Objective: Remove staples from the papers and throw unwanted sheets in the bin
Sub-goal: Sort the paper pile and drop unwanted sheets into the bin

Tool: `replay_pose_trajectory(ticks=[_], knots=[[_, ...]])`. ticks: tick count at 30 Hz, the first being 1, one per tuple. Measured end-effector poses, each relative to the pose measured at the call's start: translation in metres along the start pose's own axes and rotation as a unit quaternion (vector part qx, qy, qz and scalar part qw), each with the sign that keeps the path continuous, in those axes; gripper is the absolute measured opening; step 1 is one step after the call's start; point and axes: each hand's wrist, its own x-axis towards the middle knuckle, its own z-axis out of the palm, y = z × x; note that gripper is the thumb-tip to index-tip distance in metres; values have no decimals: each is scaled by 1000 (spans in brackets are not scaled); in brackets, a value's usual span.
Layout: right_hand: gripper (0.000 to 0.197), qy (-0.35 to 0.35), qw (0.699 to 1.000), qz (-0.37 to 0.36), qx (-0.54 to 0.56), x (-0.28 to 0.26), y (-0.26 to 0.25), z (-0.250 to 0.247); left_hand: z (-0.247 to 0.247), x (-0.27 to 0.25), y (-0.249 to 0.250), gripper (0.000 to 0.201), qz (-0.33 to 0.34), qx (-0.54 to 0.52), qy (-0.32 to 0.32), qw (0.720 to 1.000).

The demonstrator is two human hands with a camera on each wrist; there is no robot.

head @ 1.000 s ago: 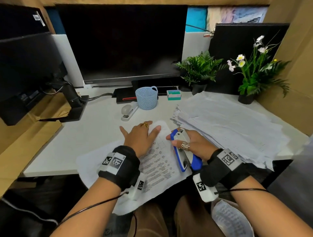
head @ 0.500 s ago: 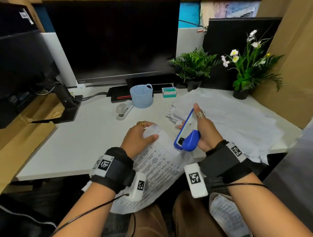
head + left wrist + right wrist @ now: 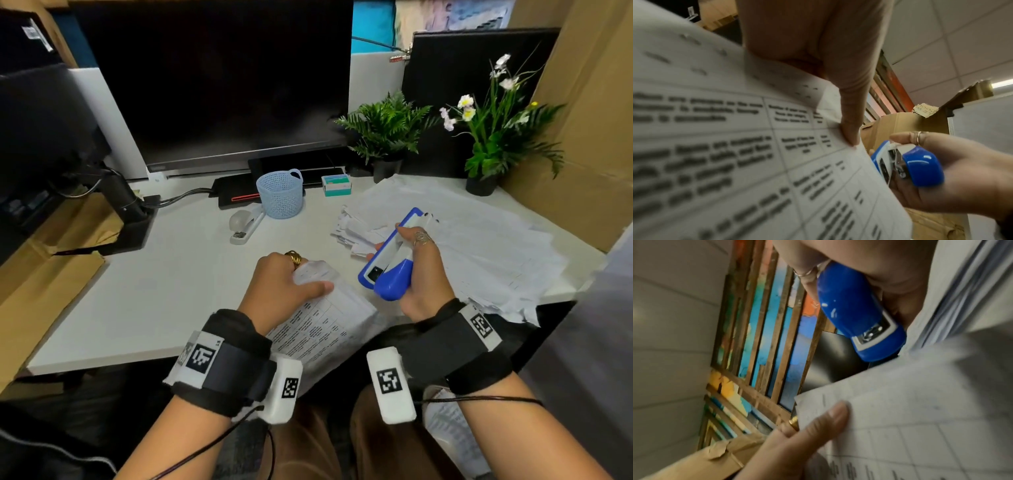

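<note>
left hand pinching sheet, lifted

Basket centre-back on desk, stapler just L of it, small box to R; paper pile R side, two plants behind.

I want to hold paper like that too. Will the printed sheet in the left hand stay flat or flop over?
Probably flop: the printed sheet already curves where the left hand pinches its top, and its lower end droops past the desk edge. It looks thin, so likely light and easily creased.
</note>
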Motion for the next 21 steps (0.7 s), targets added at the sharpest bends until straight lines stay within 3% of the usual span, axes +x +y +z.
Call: replay_pose_trajectory(ticks=[2,5,9,16,21], knots=[[19,11,999,-48,-13,-2,3,5,1,-1,5,47,8,-14,12,1000],[6,9,993,-111,-40,-7,4,11,5,-3,11,46,16,-38,29,999],[15,-5,979,-166,-118,-17,5,18,10,-12,24,54,48,-36,55,997],[25,-29,947,-261,-185,-25,-1,29,15,-19,32,38,89,-48,52,993],[40,-43,948,-271,-160,-25,-3,38,17,-23,39,46,105,-77,32,991]])
